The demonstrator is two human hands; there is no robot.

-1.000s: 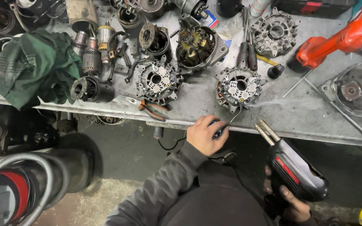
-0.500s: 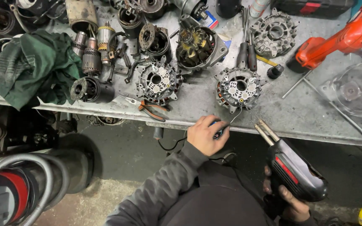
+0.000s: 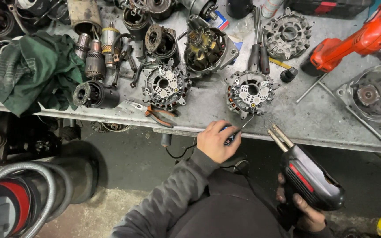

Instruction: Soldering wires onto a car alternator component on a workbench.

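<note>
Soldering gun (image 3: 307,176) unmoved, black, red-striped, right hand (image 3: 303,211) gripping.

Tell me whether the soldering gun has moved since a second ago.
No. The soldering gun keeps its tip just below the metal bench edge, right of the left hand.

Soldering gun (image 3: 310,177): black body, red stripe. Cloth (image 3: 31,72): dark green; table (image 3: 208,112): dull grey metal. Power tool (image 3: 358,39): orange-red; pliers (image 3: 157,113): orange handles.

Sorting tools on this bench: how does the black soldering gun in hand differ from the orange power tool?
The black pistol-shaped soldering gun is held in the right hand below the grey metal bench; the orange power tool lies untouched on it. The gun shows two metal prongs; the orange tool's front is cropped.
</note>
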